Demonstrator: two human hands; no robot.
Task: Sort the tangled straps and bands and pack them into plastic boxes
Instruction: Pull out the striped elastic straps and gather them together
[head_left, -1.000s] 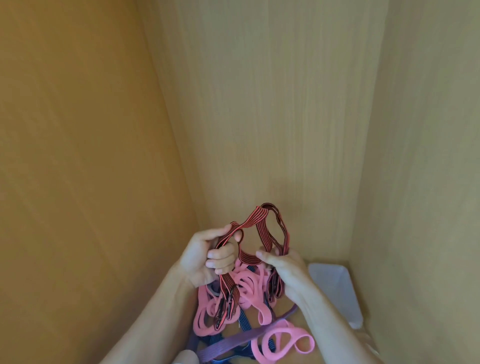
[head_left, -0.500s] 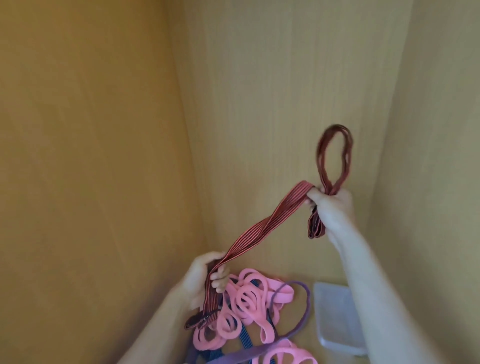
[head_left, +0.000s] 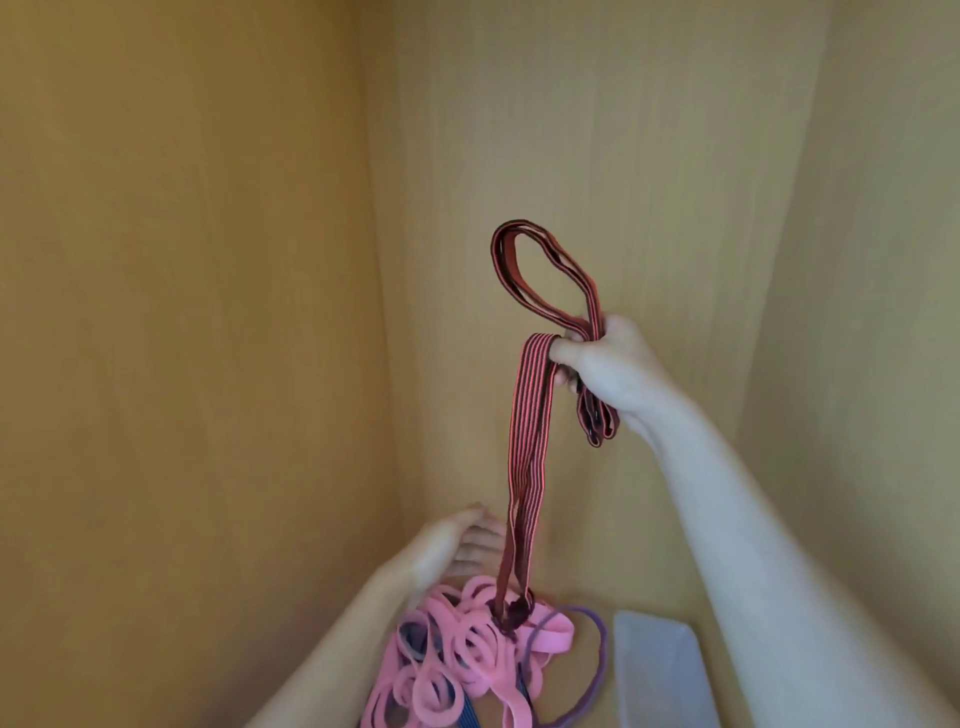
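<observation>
My right hand (head_left: 610, 366) is raised and grips a red-and-black striped strap (head_left: 530, 431). One loop of the strap stands above the fist, a short end hangs below it, and a long doubled length drops to the pile. Its lower end with dark hooks rests on a tangle of pink bands (head_left: 457, 654), with a purple band (head_left: 597, 660) and a blue strap (head_left: 470, 719) mixed in. My left hand (head_left: 457, 545) hovers just left of the hanging strap with fingers relaxed, holding nothing. A clear plastic box (head_left: 660, 670) sits right of the pile.
Wooden panels (head_left: 182, 312) close in on the left, back and right, forming a narrow cupboard-like space. My right forearm crosses above the plastic box.
My left hand has let go of the striped strap, which now hangs straight down from my right hand. My right hand has stayed raised and the strap's top loop has tilted left.
</observation>
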